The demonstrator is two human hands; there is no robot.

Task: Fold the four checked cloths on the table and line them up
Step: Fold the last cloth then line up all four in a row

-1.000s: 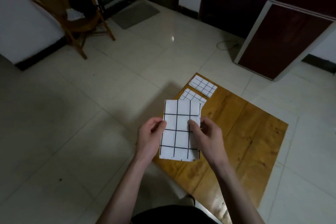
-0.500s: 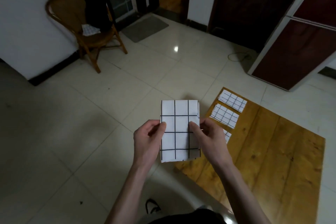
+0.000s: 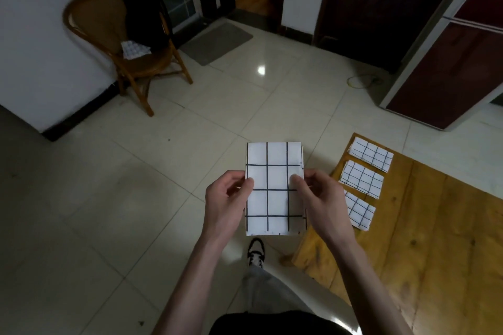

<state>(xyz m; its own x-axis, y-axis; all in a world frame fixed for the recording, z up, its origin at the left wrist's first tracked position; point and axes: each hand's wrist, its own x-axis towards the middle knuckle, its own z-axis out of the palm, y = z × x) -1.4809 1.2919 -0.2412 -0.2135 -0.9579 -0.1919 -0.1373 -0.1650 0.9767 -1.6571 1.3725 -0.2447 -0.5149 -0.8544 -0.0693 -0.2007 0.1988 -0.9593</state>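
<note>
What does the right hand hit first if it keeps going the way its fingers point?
The folded checked cloth it already pinches: the right hand points left into it. Beyond that, likely the left hand on the opposite edge; depth is unclear.

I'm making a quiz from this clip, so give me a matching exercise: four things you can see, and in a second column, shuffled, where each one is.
Things:
1. folded checked cloth
2. three folded cloths
3. dark garment
4. grey mat

Places:
A. on the floor by the doorway
B. in a row along the wooden table edge
C. held between left hand and right hand
D. draped over the wicker chair

Pairs: 1-C, 2-B, 3-D, 4-A
</note>
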